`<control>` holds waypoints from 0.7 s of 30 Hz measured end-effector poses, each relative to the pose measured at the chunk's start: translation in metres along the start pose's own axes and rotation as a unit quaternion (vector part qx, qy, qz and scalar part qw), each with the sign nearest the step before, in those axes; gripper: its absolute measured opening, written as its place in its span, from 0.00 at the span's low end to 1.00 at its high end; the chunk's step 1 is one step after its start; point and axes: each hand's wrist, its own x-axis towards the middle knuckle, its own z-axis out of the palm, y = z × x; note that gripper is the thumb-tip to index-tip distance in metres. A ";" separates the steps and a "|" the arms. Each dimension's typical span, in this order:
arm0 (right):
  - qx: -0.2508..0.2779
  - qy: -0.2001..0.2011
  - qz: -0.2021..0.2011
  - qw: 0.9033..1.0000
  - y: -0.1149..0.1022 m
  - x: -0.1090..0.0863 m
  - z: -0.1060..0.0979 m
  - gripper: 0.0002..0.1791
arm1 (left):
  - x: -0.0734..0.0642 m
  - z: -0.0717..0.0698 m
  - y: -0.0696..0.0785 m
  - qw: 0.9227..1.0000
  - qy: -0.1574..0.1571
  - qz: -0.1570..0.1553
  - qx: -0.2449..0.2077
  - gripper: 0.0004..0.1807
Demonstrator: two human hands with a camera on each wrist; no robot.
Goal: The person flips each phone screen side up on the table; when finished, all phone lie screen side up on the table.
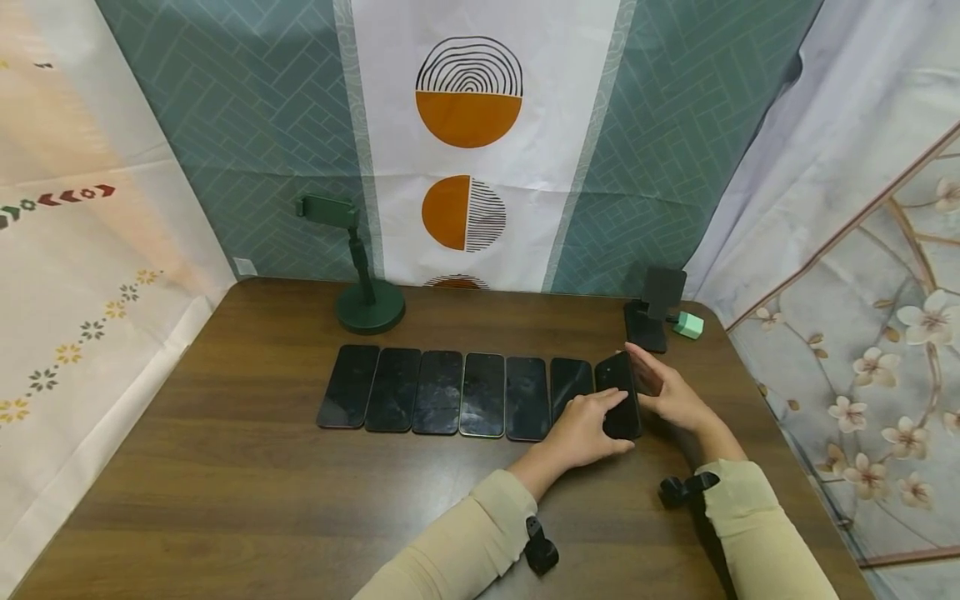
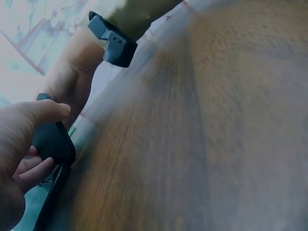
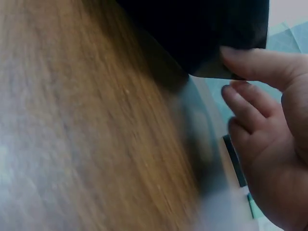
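A dark smartphone point(image 1: 618, 371) is at the right end of a row of phones, tilted up off the table with a camera bump on the face toward me. My left hand point(image 1: 583, 429) grips it from the left, fingertips on its face and thumb near its lower edge. At its right side, my right hand point(image 1: 670, 402) holds the upper corner. The right wrist view shows the right thumb point(image 3: 260, 65) on one face of the phone point(image 3: 221, 33), with fingers behind. Beside the left hand lies a black phone point(image 1: 570, 382), partly covered by that hand.
Several more dark phones point(image 1: 439, 392) lie side by side along the wooden table point(image 1: 300, 500). A green phone stand point(image 1: 370, 307) stands at the back left. At the back right are a black stand point(image 1: 663, 292) and a small mint-green block point(image 1: 688, 325).
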 end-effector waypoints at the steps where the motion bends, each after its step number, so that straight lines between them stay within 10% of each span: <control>1: 0.004 -0.016 0.009 1.000 0.000 0.001 0.000 0.51 | 0.000 0.000 0.001 1.000 0.000 -0.001 0.000 0.41; 12: 0.014 -0.066 0.001 0.998 0.009 0.004 -0.006 0.55 | -0.005 0.001 -0.001 0.997 -0.007 0.010 -0.075 0.42; 21: -0.071 -0.052 0.057 0.994 0.006 0.004 -0.008 0.54 | -0.006 0.006 -0.007 0.971 -0.012 0.000 -0.238 0.45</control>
